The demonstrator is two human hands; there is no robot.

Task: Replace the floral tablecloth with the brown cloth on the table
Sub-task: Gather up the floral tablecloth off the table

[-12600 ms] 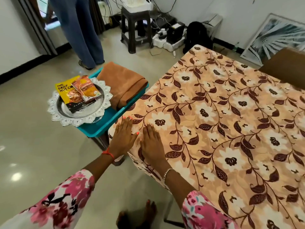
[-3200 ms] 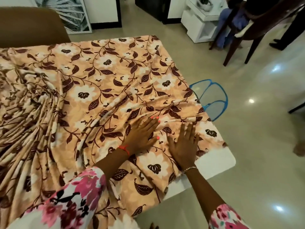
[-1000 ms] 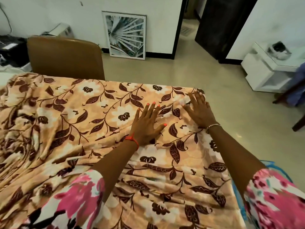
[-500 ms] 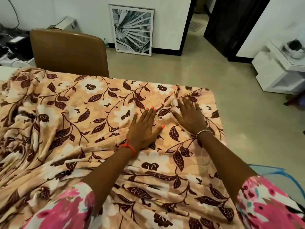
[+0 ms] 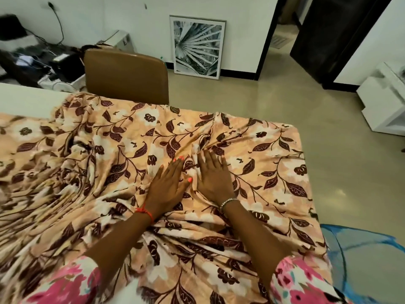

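Note:
The floral tablecloth (image 5: 258, 150), peach with brown leaves and white flowers, lies rumpled over the white table (image 5: 26, 99). It is bunched in folds at the left and under my arms, and a bare strip of table shows at the far left. My left hand (image 5: 166, 185) and my right hand (image 5: 213, 174) press flat on the cloth side by side, fingers spread, with a ridge of gathered fabric between them. The brown cloth is not in view.
A brown chair (image 5: 126, 75) stands against the table's far edge. A framed leaf picture (image 5: 197, 47) leans on the wall. A blue mesh basket (image 5: 361, 260) sits on the floor at right. Cables and boxes (image 5: 43, 62) crowd the far left; white furniture (image 5: 385, 102) is far right.
Both hands have drawn back toward me and closer together, dragging the cloth's far right part inward. More folds have gathered between and below the hands.

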